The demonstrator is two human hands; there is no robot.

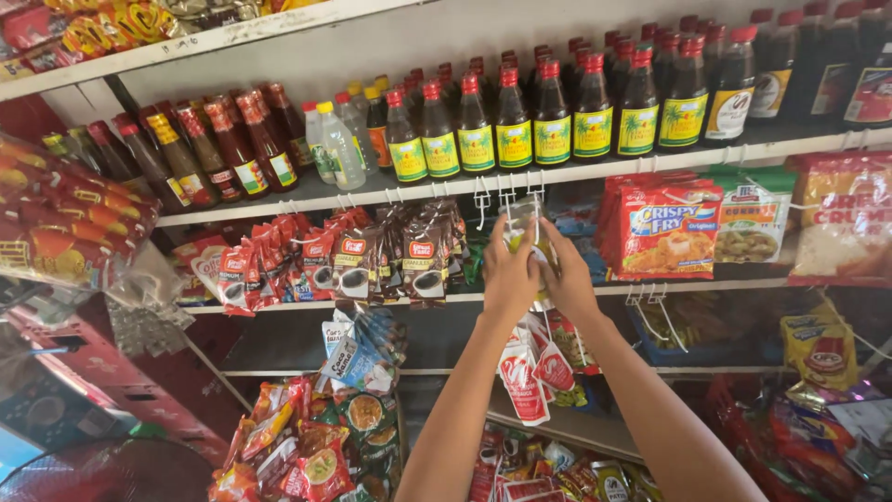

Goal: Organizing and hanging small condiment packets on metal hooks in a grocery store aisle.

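Both my arms reach up to the middle shelf rail. My left hand (pixel 508 270) and my right hand (pixel 569 274) together hold a small clear sachet strip with yellowish-green contents (pixel 525 223), lifted to the white metal hooks (pixel 506 193) under the shelf edge. The sachet's lower part is hidden between my palms. Left of my hands hang dark brown coffee sachets (pixel 423 256) and red sachets (pixel 269 256). Right of them hang red breading-mix packets (pixel 669 232).
Above, a white shelf (pixel 650 165) carries a row of dark sauce bottles with yellow-green labels (pixel 553 107) and red-capped brown bottles (pixel 232 149). Red-white pouches (pixel 534 372) hang below my forearms. Snack bags (pixel 307 446) crowd the lower left.
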